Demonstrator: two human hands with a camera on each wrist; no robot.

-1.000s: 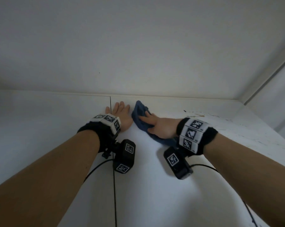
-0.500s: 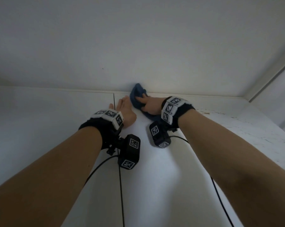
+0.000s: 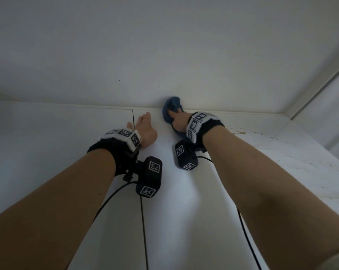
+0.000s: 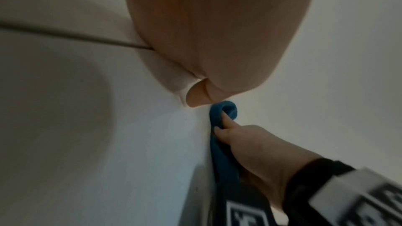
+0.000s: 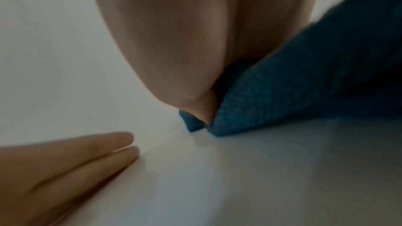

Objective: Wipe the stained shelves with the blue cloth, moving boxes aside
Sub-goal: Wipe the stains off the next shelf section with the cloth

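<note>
blue cloth bunched at the shelf's back edge, against the rear wall. right hand on top, arm outstretched, fingers curled into its folds. left hand just left of the cloth, flat on the shelf, fingers straight, together.

Left hand fingers: mostly hidden behind its own wrist band in head view; only the tips show.
Right hand fingertips: buried in the bunched dark-blue terry cloth; finger count not readable.
Cloth underside: hidden between palm and white laminate shelf.
Right wrist view: blurred; cloth cut off at top-right edge.
Brownish stains, right side of shelf: too small to make out.
Both forearms: cut off at the bottom edge.
</note>
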